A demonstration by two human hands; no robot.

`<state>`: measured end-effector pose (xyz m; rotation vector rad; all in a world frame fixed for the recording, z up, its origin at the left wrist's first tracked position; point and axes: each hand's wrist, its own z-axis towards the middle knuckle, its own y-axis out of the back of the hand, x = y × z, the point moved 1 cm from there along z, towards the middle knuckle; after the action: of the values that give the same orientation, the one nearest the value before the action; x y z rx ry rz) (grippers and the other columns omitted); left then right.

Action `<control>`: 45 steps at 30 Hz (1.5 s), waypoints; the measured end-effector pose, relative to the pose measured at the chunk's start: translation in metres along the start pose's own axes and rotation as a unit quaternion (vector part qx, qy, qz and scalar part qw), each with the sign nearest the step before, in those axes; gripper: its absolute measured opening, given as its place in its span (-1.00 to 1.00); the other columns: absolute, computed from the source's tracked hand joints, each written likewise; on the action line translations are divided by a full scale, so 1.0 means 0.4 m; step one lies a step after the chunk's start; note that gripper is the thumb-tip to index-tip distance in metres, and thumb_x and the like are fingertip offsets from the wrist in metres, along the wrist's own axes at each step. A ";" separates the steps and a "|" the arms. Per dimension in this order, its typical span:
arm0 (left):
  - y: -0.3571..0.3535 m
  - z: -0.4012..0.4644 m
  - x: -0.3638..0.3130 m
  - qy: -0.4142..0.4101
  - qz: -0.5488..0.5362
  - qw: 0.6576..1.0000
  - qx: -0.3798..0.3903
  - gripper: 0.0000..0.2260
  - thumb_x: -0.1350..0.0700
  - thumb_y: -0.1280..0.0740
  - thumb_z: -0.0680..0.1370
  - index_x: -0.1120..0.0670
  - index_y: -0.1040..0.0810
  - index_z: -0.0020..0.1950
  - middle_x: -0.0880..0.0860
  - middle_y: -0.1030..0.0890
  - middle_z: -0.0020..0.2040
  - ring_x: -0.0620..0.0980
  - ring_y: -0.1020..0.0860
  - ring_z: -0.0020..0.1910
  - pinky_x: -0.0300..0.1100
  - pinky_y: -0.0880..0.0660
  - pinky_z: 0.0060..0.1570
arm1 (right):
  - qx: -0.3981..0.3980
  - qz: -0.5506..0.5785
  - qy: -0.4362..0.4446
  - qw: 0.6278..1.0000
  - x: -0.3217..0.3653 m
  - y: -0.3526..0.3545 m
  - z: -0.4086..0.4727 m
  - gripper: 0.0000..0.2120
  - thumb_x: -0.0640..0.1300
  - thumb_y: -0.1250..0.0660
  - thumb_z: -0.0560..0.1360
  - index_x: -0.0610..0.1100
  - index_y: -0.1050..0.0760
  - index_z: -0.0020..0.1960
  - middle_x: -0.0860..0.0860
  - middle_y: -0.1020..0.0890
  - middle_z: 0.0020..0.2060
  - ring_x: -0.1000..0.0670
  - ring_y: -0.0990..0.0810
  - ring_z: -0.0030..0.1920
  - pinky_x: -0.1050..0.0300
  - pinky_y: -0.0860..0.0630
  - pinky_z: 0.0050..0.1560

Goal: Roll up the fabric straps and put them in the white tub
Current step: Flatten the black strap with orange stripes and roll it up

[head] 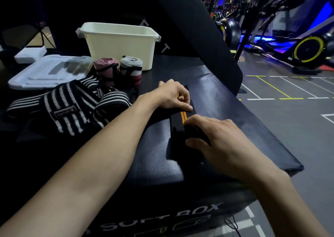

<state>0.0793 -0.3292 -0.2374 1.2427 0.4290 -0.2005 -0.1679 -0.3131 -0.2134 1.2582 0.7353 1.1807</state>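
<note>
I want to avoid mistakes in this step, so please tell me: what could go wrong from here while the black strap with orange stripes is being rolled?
1. The right hand has only begun the roll on the black strap; loose winding could unravel.
2. The left hand pins the far end; releasing early may skew the strap.
3. The striped straps lie piled nearby and might tangle or slide off the soft box.

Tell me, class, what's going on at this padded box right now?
A person is rolling a black strap with orange stripes on the soft box. The left hand pins its far end; the right hand holds the rolled end. Two finished rolls stand before the white tub; striped straps wait.
</note>
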 end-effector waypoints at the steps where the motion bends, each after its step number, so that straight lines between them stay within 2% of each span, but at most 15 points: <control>1: 0.001 -0.001 0.001 0.000 0.000 1.000 0.000 -0.76 -0.26 -0.53 0.41 -0.12 -0.65 -0.21 -0.06 -0.60 -0.15 -0.15 -0.47 -0.03 -0.03 -0.14 0.12 | 0.001 0.004 -0.002 1.000 -0.003 -0.003 0.006 -0.74 0.14 -0.30 0.59 0.15 -0.43 0.26 0.19 -0.55 0.18 0.04 -0.48 0.20 -0.06 -0.38 0.20; 4: 0.001 -0.002 0.003 -0.003 0.000 1.000 0.002 -0.78 -0.25 -0.52 0.42 -0.14 -0.64 -0.21 -0.05 -0.61 -0.12 -0.16 -0.45 -0.05 0.00 -0.17 0.14 | -0.009 0.000 0.001 1.000 -0.008 -0.021 0.022 -0.71 0.13 -0.24 0.62 0.12 -0.49 0.31 0.18 -0.43 0.29 0.02 -0.36 0.28 -0.02 -0.34 0.18; 7: -0.001 -0.001 0.006 -0.002 0.003 1.000 -0.003 -0.77 -0.26 -0.51 0.43 -0.13 -0.64 -0.18 -0.04 -0.61 -0.10 -0.11 -0.42 0.02 -0.03 -0.15 0.14 | -0.029 -0.024 -0.004 0.999 -0.010 -0.046 0.035 -0.62 0.16 -0.06 0.60 0.14 -0.49 0.32 0.19 -0.48 0.22 0.01 -0.40 0.22 0.04 -0.23 0.04; 11: -0.007 0.003 0.011 0.009 0.010 1.000 -0.004 -0.80 -0.24 -0.51 0.44 -0.18 -0.61 -0.22 -0.05 -0.61 -0.08 -0.06 -0.38 0.11 -0.01 -0.17 0.21 | -0.076 -0.009 -0.015 0.997 -0.009 -0.058 0.040 -0.60 0.05 -0.16 0.63 0.21 -0.30 0.46 0.20 -0.58 0.11 0.10 -0.46 0.12 0.03 -0.17 0.07; 14: -0.008 0.005 0.013 0.015 0.011 1.000 -0.003 -0.81 -0.23 -0.51 0.44 -0.19 -0.59 -0.25 -0.05 -0.60 -0.09 -0.05 -0.41 0.10 0.01 -0.18 0.22 | -0.106 0.013 -0.019 0.994 -0.011 -0.062 0.040 -0.77 -0.01 -0.26 0.63 0.16 -0.34 0.26 0.21 -0.59 0.01 0.12 -0.46 0.15 0.06 -0.09 0.08; 17: -0.008 0.003 0.010 0.008 0.006 1.000 -0.005 -0.76 -0.32 -0.50 0.40 -0.19 -0.60 -0.25 -0.07 -0.61 -0.09 -0.07 -0.44 0.05 -0.03 -0.15 0.14 | -0.149 0.002 -0.026 0.989 -0.008 -0.074 0.040 -0.93 0.04 -0.24 0.60 0.11 -0.44 0.08 0.26 -0.53 -0.05 0.12 -0.43 0.19 0.05 -0.08 0.06; 22: -0.005 0.002 0.010 0.008 0.009 1.000 -0.004 -0.79 -0.27 -0.49 0.43 -0.17 -0.62 -0.21 -0.06 -0.61 -0.08 -0.06 -0.45 0.06 0.02 -0.18 0.19 | -0.163 -0.006 -0.013 0.986 -0.011 -0.084 0.038 -0.72 0.16 -0.15 0.57 0.11 -0.56 0.13 0.19 -0.57 0.13 0.02 -0.47 0.19 0.07 -0.22 0.09; 26: -0.007 0.004 0.012 0.009 0.014 1.000 -0.005 -0.77 -0.30 -0.49 0.42 -0.19 -0.61 -0.23 -0.09 -0.61 -0.10 -0.06 -0.46 0.05 0.01 -0.19 0.16 | -0.091 -0.006 0.003 0.996 -0.025 -0.079 0.026 -0.49 0.29 -0.23 0.50 0.13 -0.47 0.39 0.19 -0.51 0.29 0.00 -0.45 0.30 -0.01 -0.42 0.18; 28: -0.008 0.004 0.012 0.009 0.007 1.000 -0.007 -0.75 -0.32 -0.49 0.41 -0.17 -0.62 -0.22 -0.10 -0.61 -0.11 -0.10 -0.46 0.02 -0.02 -0.17 0.14 | -0.057 -0.002 -0.001 0.998 -0.031 -0.080 0.024 -0.36 0.22 -0.39 0.46 0.15 -0.35 0.51 0.20 -0.45 0.40 0.00 -0.40 0.38 -0.08 -0.47 0.25; 30: -0.008 0.003 0.012 0.009 0.000 1.000 -0.007 -0.73 -0.30 -0.50 0.41 -0.13 -0.64 -0.20 -0.08 -0.61 -0.11 -0.14 -0.47 -0.01 -0.03 -0.15 0.13 | -0.054 0.007 -0.011 0.998 -0.033 -0.082 0.025 -0.28 0.05 -0.49 0.45 0.13 -0.31 0.55 0.19 -0.43 0.44 -0.01 -0.40 0.38 -0.08 -0.51 0.25; 33: -0.006 0.003 0.010 0.010 0.000 1.000 -0.005 -0.73 -0.29 -0.50 0.42 -0.11 -0.65 -0.17 -0.08 -0.62 -0.11 -0.13 -0.51 -0.01 -0.02 -0.15 0.12 | -0.071 -0.018 0.011 0.997 -0.038 -0.083 0.028 -0.26 -0.06 -0.53 0.42 0.06 -0.35 0.54 0.13 -0.51 0.38 -0.05 -0.51 0.29 -0.05 -0.56 0.15; 37: -0.003 0.003 0.008 0.009 0.002 1.000 0.003 -0.72 -0.28 -0.51 0.42 -0.10 -0.64 -0.17 -0.06 -0.63 -0.12 -0.12 -0.53 -0.04 -0.02 -0.16 0.09 | -0.079 -0.030 0.031 0.996 -0.043 -0.064 0.029 -0.31 0.01 -0.57 0.35 0.15 -0.31 0.38 0.15 -0.60 0.19 -0.03 -0.58 0.15 -0.05 -0.44 0.02; 40: 0.005 0.000 -0.001 0.012 -0.015 0.999 0.027 -0.65 -0.34 -0.50 0.33 -0.08 -0.64 -0.17 -0.06 -0.64 -0.20 -0.17 -0.54 -0.18 -0.04 -0.22 0.08 | -0.064 -0.025 0.041 0.997 -0.040 -0.040 0.021 -0.43 0.08 -0.53 0.38 0.18 -0.27 0.24 0.21 -0.53 -0.04 0.00 -0.55 0.05 -0.04 -0.36 0.05; 42: 0.011 -0.005 -0.009 0.020 -0.027 0.998 0.055 -0.58 -0.40 -0.48 0.26 -0.08 -0.63 -0.19 -0.11 -0.59 -0.31 -0.21 -0.50 -0.30 -0.06 -0.26 0.10 | -0.039 -0.021 0.041 0.998 -0.036 -0.026 0.013 -0.47 0.12 -0.50 0.41 0.20 -0.25 0.22 0.22 -0.52 -0.08 0.04 -0.51 0.02 -0.02 -0.33 0.11; 45: 0.011 -0.010 -0.018 0.022 -0.034 0.996 0.085 -0.59 -0.35 -0.52 0.30 -0.04 -0.62 -0.19 -0.14 -0.52 -0.37 -0.22 -0.44 -0.38 -0.09 -0.26 0.03 | -0.013 -0.005 0.037 0.999 -0.033 -0.010 0.003 -0.50 0.15 -0.48 0.44 0.23 -0.25 0.23 0.23 -0.49 -0.15 0.12 -0.41 -0.13 0.01 -0.33 0.13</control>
<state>0.0736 -0.3248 -0.2315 1.4035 0.5010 -0.2722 -0.1695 -0.3256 -0.2192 1.1923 0.7771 1.2303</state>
